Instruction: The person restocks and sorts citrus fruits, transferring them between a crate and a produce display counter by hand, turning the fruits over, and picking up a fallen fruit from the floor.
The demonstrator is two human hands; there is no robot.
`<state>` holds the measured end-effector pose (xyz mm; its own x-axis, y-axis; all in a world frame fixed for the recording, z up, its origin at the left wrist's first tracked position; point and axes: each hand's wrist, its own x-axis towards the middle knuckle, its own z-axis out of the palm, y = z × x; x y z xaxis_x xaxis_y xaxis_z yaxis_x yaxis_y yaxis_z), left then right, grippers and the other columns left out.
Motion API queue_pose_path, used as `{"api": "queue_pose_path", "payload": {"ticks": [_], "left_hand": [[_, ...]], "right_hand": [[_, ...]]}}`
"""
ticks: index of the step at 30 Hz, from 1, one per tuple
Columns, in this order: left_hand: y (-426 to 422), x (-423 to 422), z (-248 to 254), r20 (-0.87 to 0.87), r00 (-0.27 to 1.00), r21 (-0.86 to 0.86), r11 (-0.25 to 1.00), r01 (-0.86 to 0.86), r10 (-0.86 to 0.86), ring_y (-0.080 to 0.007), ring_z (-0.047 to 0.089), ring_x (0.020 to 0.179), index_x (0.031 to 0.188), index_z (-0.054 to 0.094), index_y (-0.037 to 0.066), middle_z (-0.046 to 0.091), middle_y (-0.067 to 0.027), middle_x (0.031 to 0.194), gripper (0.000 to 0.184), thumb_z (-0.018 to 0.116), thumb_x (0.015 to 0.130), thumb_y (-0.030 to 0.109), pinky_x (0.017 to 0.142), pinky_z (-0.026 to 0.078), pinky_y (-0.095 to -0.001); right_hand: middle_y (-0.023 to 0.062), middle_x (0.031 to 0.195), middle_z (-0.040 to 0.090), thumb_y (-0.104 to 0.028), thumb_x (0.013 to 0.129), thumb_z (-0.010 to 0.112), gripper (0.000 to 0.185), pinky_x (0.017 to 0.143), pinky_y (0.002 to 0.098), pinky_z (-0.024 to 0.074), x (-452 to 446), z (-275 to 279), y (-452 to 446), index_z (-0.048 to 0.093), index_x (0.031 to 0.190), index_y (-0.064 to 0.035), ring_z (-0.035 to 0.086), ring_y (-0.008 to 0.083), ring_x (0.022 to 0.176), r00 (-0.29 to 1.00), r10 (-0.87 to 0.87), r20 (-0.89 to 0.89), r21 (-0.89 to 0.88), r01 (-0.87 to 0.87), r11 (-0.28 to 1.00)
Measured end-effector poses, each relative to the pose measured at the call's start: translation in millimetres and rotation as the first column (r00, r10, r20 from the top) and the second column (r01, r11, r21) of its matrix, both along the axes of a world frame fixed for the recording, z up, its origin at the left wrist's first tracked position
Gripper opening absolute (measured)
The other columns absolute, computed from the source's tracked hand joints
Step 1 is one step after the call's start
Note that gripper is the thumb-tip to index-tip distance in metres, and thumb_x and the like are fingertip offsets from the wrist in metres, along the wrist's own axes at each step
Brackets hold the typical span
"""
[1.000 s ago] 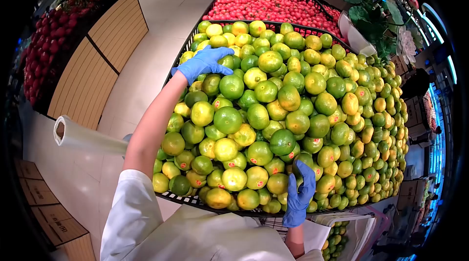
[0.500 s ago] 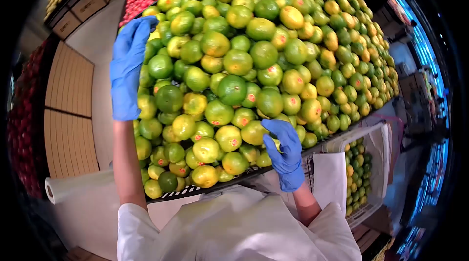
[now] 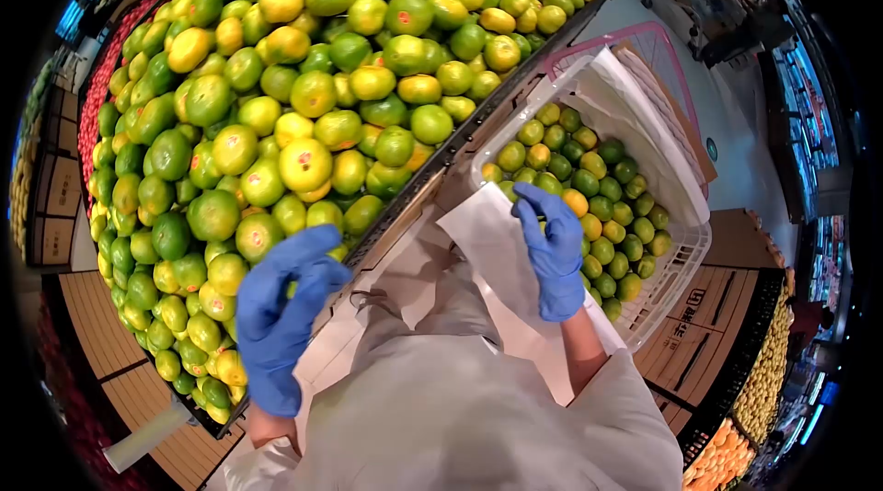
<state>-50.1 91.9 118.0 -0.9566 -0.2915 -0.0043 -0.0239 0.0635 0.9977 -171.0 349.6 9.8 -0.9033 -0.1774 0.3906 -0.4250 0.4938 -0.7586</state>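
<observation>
My left hand (image 3: 290, 312), in a blue glove, is curled at the near edge of a big heap of green and yellow mandarins (image 3: 308, 165). A bit of green shows between its bent fingers; whether that fruit is held or lies behind, I cannot tell. My right hand (image 3: 552, 256), gloved in blue too, hovers over the near rim of a white plastic crate (image 3: 676, 275). Its fingers are loosely bent, thumb apart, with nothing seen in them. Mandarins (image 3: 602, 201) fill the crate's bottom, and a white liner sheet (image 3: 492, 229) hangs over its side.
A black rail (image 3: 446, 155) borders the mandarin display. The crate has a pink handle (image 3: 658, 36) beside it. Wood-slat boxes (image 3: 704, 330) stand at the right, near orange fruit (image 3: 722, 454). At lower left lies a white roll (image 3: 147, 436).
The view has swung right, bringing the crate nearer the middle. My left hand has come back from the heap's far left side to its near edge; my right hand has moved over to the crate.
</observation>
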Motion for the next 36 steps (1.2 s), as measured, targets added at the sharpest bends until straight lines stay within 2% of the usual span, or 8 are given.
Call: {"api": "queue_pose_path", "payload": {"ticks": [5, 9, 15, 20, 24, 26, 32, 36], "left_hand": [[96.2, -65.6, -77.1, 0.106, 0.969, -0.050, 0.972, 0.228, -0.222, -0.0124, 0.059, 0.078, 0.095, 0.061, 0.000, 0.062, -0.0057, 0.089, 0.014, 0.063, 0.081, 0.001, 0.070, 0.047, -0.0251], [138.3, -90.3, -95.1, 0.097, 0.957, -0.109, 0.952, 0.285, -0.275, -0.0138, 0.060, 0.079, 0.098, 0.062, 0.000, 0.063, -0.0070, 0.090, 0.016, 0.061, 0.082, 0.002, 0.071, 0.048, -0.0272], [165.1, -104.4, -93.4, 0.298, 0.914, 0.306, 0.934, 0.183, -0.276, -0.0159, 0.061, 0.090, 0.118, 0.054, -0.003, 0.064, -0.0098, 0.097, 0.030, 0.049, 0.095, 0.014, 0.083, 0.049, -0.0287], [181.9, -120.1, -101.8, 0.370, 0.851, 0.470, 0.865, 0.176, -0.374, -0.0140, 0.059, 0.094, 0.123, 0.051, 0.001, 0.063, -0.0068, 0.100, 0.034, 0.048, 0.096, 0.020, 0.083, 0.046, -0.0272], [198.6, -136.2, -119.5, 0.373, 0.837, 0.594, 0.796, 0.115, -0.399, -0.0186, 0.054, 0.109, 0.129, 0.044, 0.002, 0.054, -0.0107, 0.119, 0.043, 0.051, 0.094, 0.027, 0.090, 0.047, -0.0327], [214.7, -143.8, -129.4, 0.420, 0.852, 0.592, 0.806, 0.003, -0.311, -0.0189, 0.053, 0.110, 0.131, 0.040, 0.004, 0.052, -0.0106, 0.122, 0.045, 0.050, 0.094, 0.028, 0.093, 0.046, -0.0337], [224.2, -158.2, -120.5, 0.238, 0.900, 0.893, 0.447, -0.054, -0.366, -0.0186, 0.052, 0.112, 0.132, 0.038, 0.011, 0.050, -0.0075, 0.122, 0.049, 0.058, 0.090, 0.025, 0.089, 0.050, -0.0333], [194.2, -140.4, -104.4, 0.326, 0.891, 0.864, 0.482, -0.146, -0.315, -0.0211, 0.056, 0.104, 0.120, 0.051, 0.005, 0.057, -0.0108, 0.109, 0.039, 0.052, 0.093, 0.034, 0.073, 0.054, -0.0315]], "right_hand": [[0.0111, 0.086, 0.064, -0.022, 0.082, 0.065, 0.028, 0.074, 0.0368, 0.0486, -69.6, -66.9, 150.9, 0.061, 0.104, -0.0060, 0.060, 0.0268, 0.080, 0.977, -0.141, 0.159, 0.360, 0.075, 0.930], [0.0158, 0.109, 0.056, -0.026, 0.077, 0.067, 0.045, 0.082, 0.0422, 0.0472, -95.4, -87.6, 140.9, 0.054, 0.118, -0.0096, 0.054, 0.0326, 0.098, 0.974, 0.139, 0.178, 0.453, -0.207, 0.867], [0.0189, 0.115, 0.050, -0.012, 0.074, 0.064, 0.048, 0.086, 0.0439, 0.0460, -117.8, -117.7, 111.6, 0.053, 0.120, -0.0143, 0.051, 0.0403, 0.101, 0.822, 0.133, 0.554, 0.624, -0.516, 0.587], [0.0219, 0.126, 0.044, -0.010, 0.072, 0.066, 0.057, 0.095, 0.0430, 0.0416, -149.6, -137.0, 123.0, 0.051, 0.126, -0.0203, 0.047, 0.0388, 0.111, 0.592, 0.271, 0.759, 0.464, -0.784, 0.412], [0.0179, 0.122, 0.046, -0.008, 0.071, 0.066, 0.055, 0.097, 0.0409, 0.0390, -155.5, -129.0, 131.8, 0.053, 0.124, -0.0174, 0.047, 0.0345, 0.111, 0.531, 0.321, 0.784, 0.323, -0.791, 0.520], [0.0134, 0.118, 0.047, -0.007, 0.072, 0.066, 0.056, 0.100, 0.0374, 0.0355, -145.8, -85.6, 137.7, 0.053, 0.125, -0.0147, 0.047, 0.0311, 0.110, 0.565, 0.541, 0.622, -0.015, -0.683, 0.730], [0.0090, 0.116, 0.053, -0.009, 0.079, 0.062, 0.052, 0.100, 0.0330, 0.0340, -111.5, 19.8, 121.7, 0.048, 0.129, -0.0050, 0.049, 0.0240, 0.108, 0.552, 0.707, 0.441, -0.343, -0.625, 0.702], [0.0128, 0.119, 0.053, -0.015, 0.082, 0.064, 0.053, 0.099, 0.0350, 0.0362, -140.2, -3.7, 128.6, 0.045, 0.130, -0.0032, 0.049, 0.0258, 0.110, 0.653, 0.511, 0.559, -0.390, -0.337, 0.857]]}}
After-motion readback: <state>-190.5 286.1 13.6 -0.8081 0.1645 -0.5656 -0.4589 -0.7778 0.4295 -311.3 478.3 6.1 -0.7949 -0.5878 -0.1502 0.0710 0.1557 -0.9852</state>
